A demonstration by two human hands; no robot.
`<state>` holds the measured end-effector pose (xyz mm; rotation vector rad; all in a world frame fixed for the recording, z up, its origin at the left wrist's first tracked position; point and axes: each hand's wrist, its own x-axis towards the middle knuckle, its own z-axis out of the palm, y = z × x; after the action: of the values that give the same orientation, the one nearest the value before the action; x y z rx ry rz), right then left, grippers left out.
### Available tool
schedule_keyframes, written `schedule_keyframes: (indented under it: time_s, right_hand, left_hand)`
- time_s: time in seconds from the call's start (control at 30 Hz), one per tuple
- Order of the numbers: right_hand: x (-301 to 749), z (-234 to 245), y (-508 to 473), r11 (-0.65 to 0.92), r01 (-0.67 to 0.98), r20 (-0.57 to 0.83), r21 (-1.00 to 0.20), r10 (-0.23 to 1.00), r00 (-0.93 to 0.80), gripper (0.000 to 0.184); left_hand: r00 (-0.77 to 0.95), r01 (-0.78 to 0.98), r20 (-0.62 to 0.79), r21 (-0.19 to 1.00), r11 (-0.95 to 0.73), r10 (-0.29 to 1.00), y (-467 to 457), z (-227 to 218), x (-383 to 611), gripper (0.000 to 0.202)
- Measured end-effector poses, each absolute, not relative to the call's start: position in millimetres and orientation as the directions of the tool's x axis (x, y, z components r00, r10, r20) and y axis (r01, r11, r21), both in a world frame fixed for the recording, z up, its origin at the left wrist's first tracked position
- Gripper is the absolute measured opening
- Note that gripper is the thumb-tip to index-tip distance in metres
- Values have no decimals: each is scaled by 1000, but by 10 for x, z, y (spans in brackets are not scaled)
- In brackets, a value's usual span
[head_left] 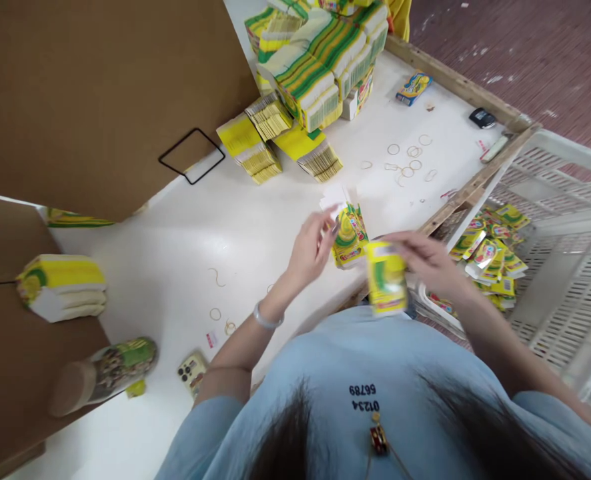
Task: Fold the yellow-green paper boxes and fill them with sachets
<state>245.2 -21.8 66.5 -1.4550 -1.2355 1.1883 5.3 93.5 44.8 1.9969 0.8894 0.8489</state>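
My right hand pinches a small yellow-and-green carton by its upper edge, in front of my body beside the table edge. The carton is blurred by motion. My left hand is at the left side of a small pile of similar flat cartons on the white table. Its fingers are curled and their tips meet or overlap the pile's edge; what they grip, if anything, is hidden. White flaps stick out at the pile's far end.
Bundled cartons are stacked at the back, with fanned stacks before them. A white plastic crate on the right holds loose cartons. Rubber bands, a blue box, a jar and a phone lie about.
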Motion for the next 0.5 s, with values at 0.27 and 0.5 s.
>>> schedule_keyframes:
  time_s: [0.27, 0.5]
  right_hand:
    - [3486, 783, -549, -437, 861, 204, -260, 847, 491, 63]
    - [2476, 531, 294, 129, 814, 479, -566, 855, 197, 60]
  left_hand:
    - [497, 487, 250, 712, -505, 831, 2239, -9, 388, 30]
    - [466, 391, 543, 581, -713, 698, 1935, 501, 238, 43]
